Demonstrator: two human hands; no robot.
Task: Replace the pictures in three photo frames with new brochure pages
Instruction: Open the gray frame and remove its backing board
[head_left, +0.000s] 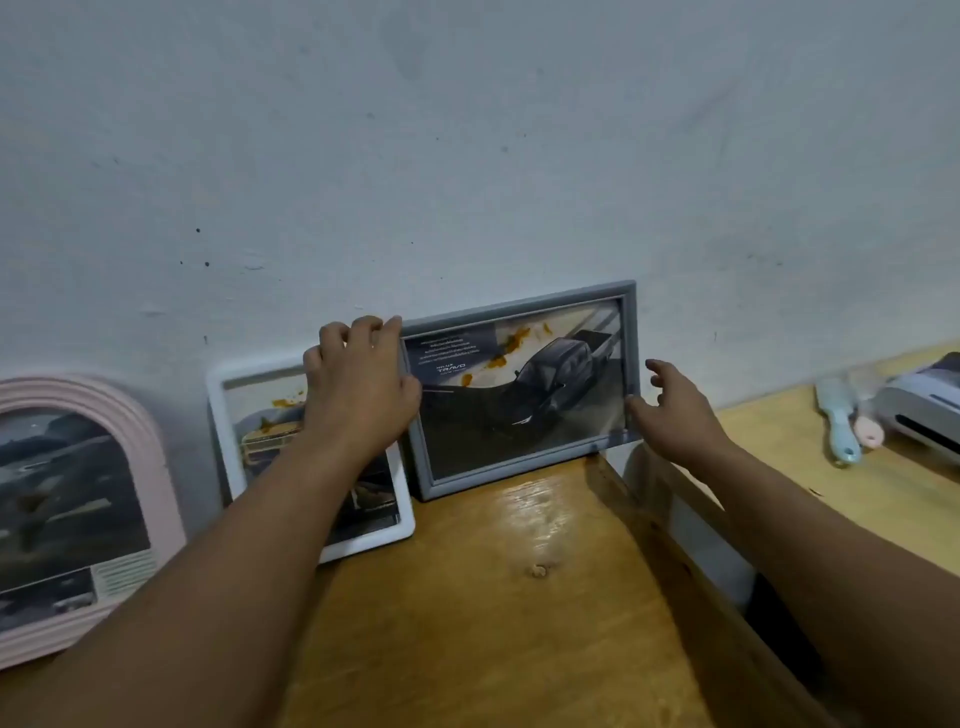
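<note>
Two bare forearms reach up from the bottom corners of the picture over a glossy yellow-brown wooden table (519, 597) toward a pale wall. At centre, a grey photo frame (524, 387) stands tilted against the wall with its lower edge on the table, showing a dark brochure picture of a pickup truck with orange stains on its upper part. Left of centre, the left hand (358, 387) grips the grey frame's upper left corner, fingers curled over the top edge and the thumb lying against the frame's left side. Right of centre, the right hand (670, 410) has its fingers spread and loosely bent, with fingertips touching the frame's right edge near the lower corner; it does not clasp the frame. Just left of the grey frame, partly hidden by the left arm, a white photo frame (236, 415) leans on the wall, its picture also marked with orange stains. At the far left edge, a pink arched photo frame (156, 467) leans there too, holding a greyish picture. At the right edge, on a second wooden surface set apart by a gap, lie a light blue brush (839, 421), a small pink object (868, 435) and a grey-white device (922, 410)
</note>
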